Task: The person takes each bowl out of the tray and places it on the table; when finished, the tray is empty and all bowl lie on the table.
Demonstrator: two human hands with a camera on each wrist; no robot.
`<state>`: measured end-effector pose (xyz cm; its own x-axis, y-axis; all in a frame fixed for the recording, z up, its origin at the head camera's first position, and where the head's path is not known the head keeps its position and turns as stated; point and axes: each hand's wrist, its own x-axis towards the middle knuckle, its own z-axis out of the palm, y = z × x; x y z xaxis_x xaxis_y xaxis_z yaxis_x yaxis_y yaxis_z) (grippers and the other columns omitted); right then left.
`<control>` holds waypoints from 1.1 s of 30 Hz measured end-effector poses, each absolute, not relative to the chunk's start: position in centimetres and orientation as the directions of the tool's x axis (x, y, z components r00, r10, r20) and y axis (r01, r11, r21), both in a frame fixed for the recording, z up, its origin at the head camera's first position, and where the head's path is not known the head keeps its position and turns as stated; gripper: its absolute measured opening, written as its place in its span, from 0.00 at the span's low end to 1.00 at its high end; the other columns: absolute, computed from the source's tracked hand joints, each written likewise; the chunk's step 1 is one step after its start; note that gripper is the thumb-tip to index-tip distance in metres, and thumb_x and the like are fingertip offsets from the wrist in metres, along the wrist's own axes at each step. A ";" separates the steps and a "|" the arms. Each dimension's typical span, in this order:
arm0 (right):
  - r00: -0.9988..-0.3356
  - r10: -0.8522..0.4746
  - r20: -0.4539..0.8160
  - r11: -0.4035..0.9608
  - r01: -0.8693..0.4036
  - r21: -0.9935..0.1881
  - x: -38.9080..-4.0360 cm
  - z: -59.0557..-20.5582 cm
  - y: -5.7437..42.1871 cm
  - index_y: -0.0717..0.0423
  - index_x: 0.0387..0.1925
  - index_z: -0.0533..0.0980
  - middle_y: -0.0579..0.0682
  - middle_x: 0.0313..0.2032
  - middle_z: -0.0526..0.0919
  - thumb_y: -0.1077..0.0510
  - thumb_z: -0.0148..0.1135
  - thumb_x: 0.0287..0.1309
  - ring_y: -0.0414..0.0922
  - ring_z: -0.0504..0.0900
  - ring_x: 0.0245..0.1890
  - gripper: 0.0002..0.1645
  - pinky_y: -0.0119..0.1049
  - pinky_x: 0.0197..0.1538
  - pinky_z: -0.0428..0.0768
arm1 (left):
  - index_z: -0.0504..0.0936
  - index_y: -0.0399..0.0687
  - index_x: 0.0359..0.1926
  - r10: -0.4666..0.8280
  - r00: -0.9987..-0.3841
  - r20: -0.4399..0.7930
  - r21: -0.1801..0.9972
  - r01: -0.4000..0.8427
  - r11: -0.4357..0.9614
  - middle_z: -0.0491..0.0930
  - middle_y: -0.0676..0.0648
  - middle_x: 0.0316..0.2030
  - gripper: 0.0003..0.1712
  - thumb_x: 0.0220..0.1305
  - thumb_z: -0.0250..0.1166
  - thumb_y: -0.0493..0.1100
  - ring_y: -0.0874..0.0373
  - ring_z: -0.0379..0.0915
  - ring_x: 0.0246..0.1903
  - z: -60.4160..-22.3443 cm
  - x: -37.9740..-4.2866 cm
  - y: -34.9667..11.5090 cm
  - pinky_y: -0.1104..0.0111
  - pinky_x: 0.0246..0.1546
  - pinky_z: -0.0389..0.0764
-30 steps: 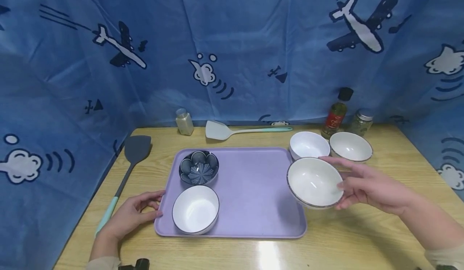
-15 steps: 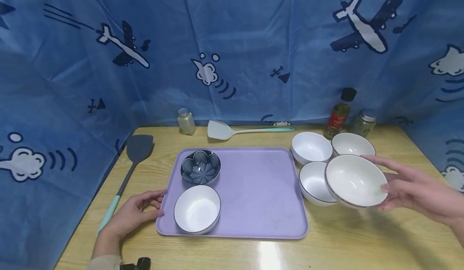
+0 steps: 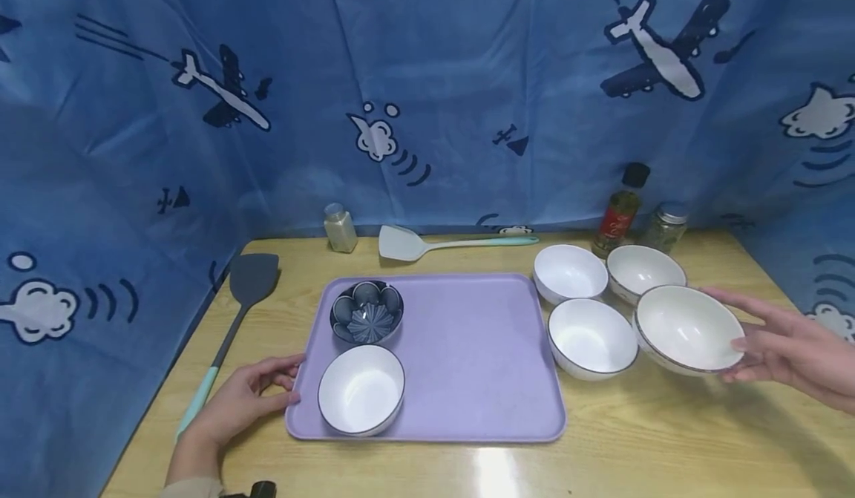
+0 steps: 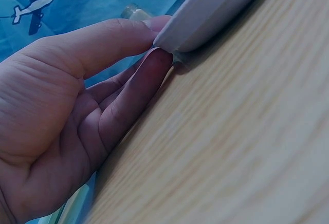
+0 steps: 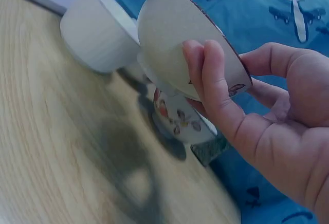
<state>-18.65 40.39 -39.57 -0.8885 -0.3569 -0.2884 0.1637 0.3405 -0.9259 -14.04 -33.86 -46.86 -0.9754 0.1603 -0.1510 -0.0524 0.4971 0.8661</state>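
Note:
My right hand [image 3: 791, 346] holds a white bowl with a dark brown rim [image 3: 688, 329] above the table at the right. In the right wrist view that bowl [image 5: 175, 39] is off the wood, tilted, with fingers spread against its outside. On the left, my left hand [image 3: 240, 401] pinches the edge of a purple tray [image 3: 477, 379]; the left wrist view has the thumb above the tray rim [image 4: 200, 26] and a finger below. On the tray stand a dark blue petal-patterned bowl [image 3: 367, 312] and a white bowl with a dark rim [image 3: 361, 390].
Right of the tray stand two white bowls [image 3: 593, 338] [image 3: 570, 272] and a cream bowl [image 3: 644, 269]. Behind them are an oil bottle [image 3: 617, 212] and a lidded jar [image 3: 664, 227]. A white turner [image 3: 407, 244], a shaker [image 3: 341, 228] and a grey turner [image 3: 252, 279] lie around the tray.
My right hand has carried the brown-rimmed bowl rightward from over the tray's right edge, uncovering the white bowl beside the tray. The left hand stays at the tray edge.

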 end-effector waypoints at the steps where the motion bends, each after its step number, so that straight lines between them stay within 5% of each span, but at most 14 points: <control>1: -0.887 -0.350 -0.302 0.352 0.175 -0.919 -18.7 -39.7 40.5 0.29 0.79 0.39 0.53 0.65 0.53 0.64 0.47 0.74 0.64 0.85 0.41 0.46 0.52 0.44 0.85 | 0.76 0.48 0.66 0.155 -0.975 -0.157 0.867 -0.061 0.494 0.81 0.44 0.50 0.37 0.56 0.76 0.48 0.61 0.79 0.44 -46.9 -14.0 -33.8 0.79 0.50 0.75; 4: -0.882 -0.330 -0.336 0.378 0.203 -0.904 -19.0 -40.0 40.7 0.28 0.78 0.34 0.69 0.68 0.42 0.63 0.48 0.74 0.64 0.85 0.41 0.48 0.52 0.44 0.85 | 0.76 0.48 0.66 0.155 -0.975 -0.160 0.873 -0.066 0.484 0.81 0.44 0.50 0.36 0.56 0.75 0.48 0.60 0.79 0.44 -47.0 -13.8 -33.8 0.79 0.50 0.74; 7: -0.878 -0.339 -0.339 0.379 0.203 -0.903 -19.3 -40.4 41.0 0.28 0.78 0.32 0.74 0.67 0.41 0.63 0.47 0.74 0.64 0.86 0.42 0.49 0.52 0.45 0.85 | 0.75 0.47 0.66 0.158 -0.977 -0.146 0.879 -0.054 0.473 0.81 0.42 0.50 0.36 0.57 0.75 0.47 0.61 0.79 0.44 -47.0 -13.6 -33.8 0.78 0.50 0.74; 14: -0.861 -0.387 -0.329 0.320 0.209 -0.924 -19.9 -41.8 42.0 0.25 0.78 0.42 0.32 0.56 0.59 0.64 0.46 0.75 0.54 0.86 0.46 0.44 0.53 0.47 0.84 | 0.76 0.47 0.66 0.148 -0.978 -0.145 0.878 -0.059 0.474 0.81 0.43 0.50 0.36 0.57 0.75 0.47 0.61 0.79 0.45 -46.9 -13.6 -33.9 0.79 0.51 0.74; 24: -0.780 -0.563 -0.274 0.132 0.243 -0.961 -20.5 -42.8 42.8 0.23 0.77 0.47 0.26 0.56 0.70 0.69 0.38 0.75 0.57 0.86 0.47 0.43 0.53 0.49 0.84 | 0.76 0.47 0.66 0.157 -0.979 -0.127 0.879 -0.038 0.474 0.81 0.43 0.49 0.36 0.57 0.75 0.46 0.61 0.79 0.44 -46.8 -13.7 -33.8 0.78 0.51 0.74; 33: -0.768 -0.598 -0.231 0.075 0.233 -0.970 -20.6 -43.7 43.0 0.25 0.78 0.46 0.25 0.59 0.63 0.70 0.35 0.75 0.57 0.86 0.47 0.43 0.50 0.49 0.84 | 0.75 0.46 0.66 0.154 -0.978 -0.144 0.872 -0.051 0.487 0.81 0.42 0.52 0.36 0.58 0.74 0.46 0.61 0.79 0.45 -46.4 -13.6 -33.7 0.79 0.52 0.74</control>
